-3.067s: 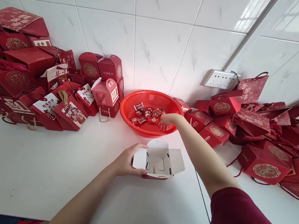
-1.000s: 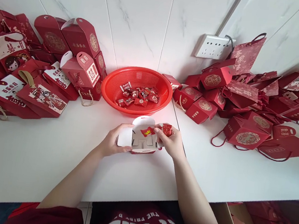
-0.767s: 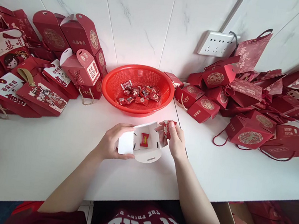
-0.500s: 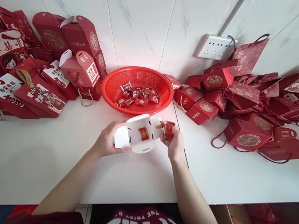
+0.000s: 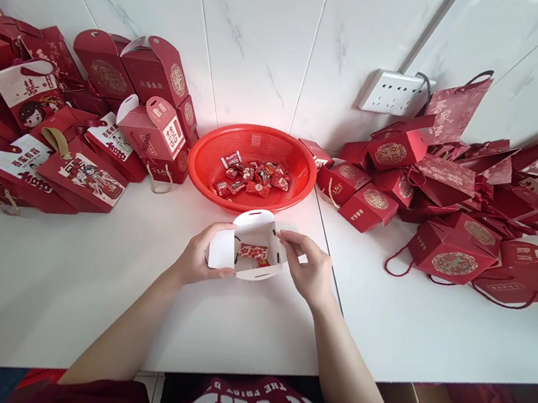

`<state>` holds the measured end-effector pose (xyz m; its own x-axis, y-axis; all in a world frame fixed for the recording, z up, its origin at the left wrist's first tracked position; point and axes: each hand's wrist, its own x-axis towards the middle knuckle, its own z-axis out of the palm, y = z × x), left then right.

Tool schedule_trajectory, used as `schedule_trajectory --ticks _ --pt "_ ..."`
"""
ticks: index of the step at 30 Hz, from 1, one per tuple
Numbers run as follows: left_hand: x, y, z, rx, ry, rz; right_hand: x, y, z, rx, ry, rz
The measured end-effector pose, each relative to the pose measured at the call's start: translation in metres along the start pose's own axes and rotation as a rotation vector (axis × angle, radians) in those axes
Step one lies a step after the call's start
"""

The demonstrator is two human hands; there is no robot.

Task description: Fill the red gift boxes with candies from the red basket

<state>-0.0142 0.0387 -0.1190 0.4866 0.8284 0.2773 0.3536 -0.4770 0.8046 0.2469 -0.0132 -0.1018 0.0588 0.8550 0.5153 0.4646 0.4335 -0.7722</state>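
The left hand (image 5: 198, 255) clasps one side of the white-lined box (image 5: 253, 227) between thumb and fingers, while the right hand (image 5: 310, 270) curls at the opposite edge — whether it pinches anything there, I cannot tell. A patterned red packet (image 5: 251, 251) and another red wrapper (image 5: 263, 263) already lie inside, though the flaps (image 5: 221, 249) stand open — and the red basket (image 5: 248, 206) just behind holds a loose heap of wrapped sweets (image 5: 258, 177).

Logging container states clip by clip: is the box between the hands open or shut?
Open: the box has its white-faced flaps spread apart, and red-and-white wrapping shows inside.
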Motion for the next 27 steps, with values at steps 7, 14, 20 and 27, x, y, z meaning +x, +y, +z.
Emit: schedule_trajectory --ticks 7,14,20,27 --pt "-0.001 0.003 0.004 -0.099 -0.041 0.029 0.004 0.002 -0.001 -0.018 0.091 0.135" --pt "0.000 -0.004 -0.008 -0.370 0.237 0.038 0.006 0.007 0.002 0.297 0.138 0.321" --pt "-0.001 -0.002 -0.008 -0.288 0.115 -0.025 0.004 0.004 0.002 0.270 0.062 0.385" --pt "0.003 -0.001 0.007 -0.368 -0.228 -0.121 0.006 0.005 0.000 0.200 -0.036 0.391"
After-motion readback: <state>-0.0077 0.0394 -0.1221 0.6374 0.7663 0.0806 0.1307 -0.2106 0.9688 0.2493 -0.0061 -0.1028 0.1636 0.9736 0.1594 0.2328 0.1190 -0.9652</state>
